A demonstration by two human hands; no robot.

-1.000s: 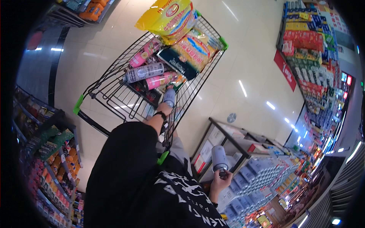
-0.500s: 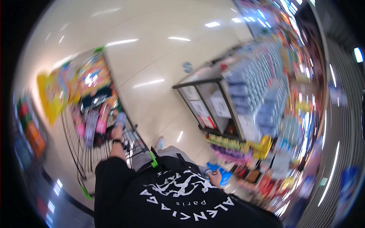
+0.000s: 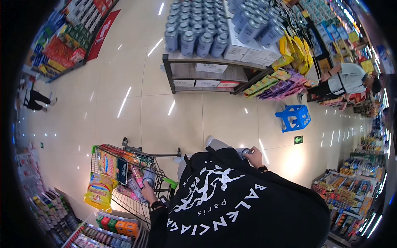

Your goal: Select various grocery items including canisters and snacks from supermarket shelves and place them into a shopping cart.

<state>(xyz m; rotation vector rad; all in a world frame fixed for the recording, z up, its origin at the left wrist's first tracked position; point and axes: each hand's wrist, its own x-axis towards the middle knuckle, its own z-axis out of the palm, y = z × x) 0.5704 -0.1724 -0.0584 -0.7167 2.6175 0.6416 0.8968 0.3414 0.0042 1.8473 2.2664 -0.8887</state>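
At the lower left, my left hand (image 3: 147, 192) is inside the shopping cart (image 3: 170, 182), closed around a grey can (image 3: 149, 177). Beside that can lie a pink package (image 3: 136, 173) and another patterned cylinder (image 3: 134, 187). A large yellow bag (image 3: 100, 192) overlaps the cart's outer side, next to a flat colourful pack (image 3: 108, 164) and a dark package (image 3: 122, 170). My right hand (image 3: 254, 157) is out by my right side, its fingers wrapped round a second grey can (image 3: 245, 153). Part of this can is hidden by the fingers.
Ahead stands a shelf unit (image 3: 194, 74) topped with rows of grey cans (image 3: 197, 33). Yellow bags (image 3: 298, 51) hang at its right end. A blue stool (image 3: 293, 118) stands right. A person (image 3: 347, 80) is far right, another (image 3: 37, 99) far left. Stocked shelves (image 3: 349, 190) line the right.
My view has swung to the right, so the shelf unit of cans now lies ahead. The cart appears lower in view. Both hands remain closed, the left still in the cart.
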